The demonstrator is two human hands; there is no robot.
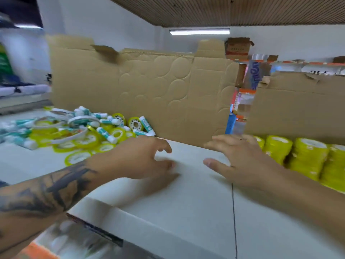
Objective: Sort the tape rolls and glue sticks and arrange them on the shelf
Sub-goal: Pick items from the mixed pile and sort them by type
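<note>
Grey-white and matte, the shelf (186, 212) runs flat under a ribbed brown ceiling (224, 10) with one strip light (199, 32). Corrugated cardboard sheets (149, 86) stand along its back, stamped with round marks. At back left lies a loose pile (78, 128) of glue sticks (106, 135), white tubes with teal labels, mixed with yellow tape rolls (134, 123) and flat white rings; blur keeps me from counting them. At right, four upright stacks (306, 157) of yellow rolls show, partly cut off. Both hands hover low over the bare middle. Left hand (141, 159) has fingers loosely curled, holding nothing. Right hand (237, 161) has fingers spread, holding nothing.
</note>
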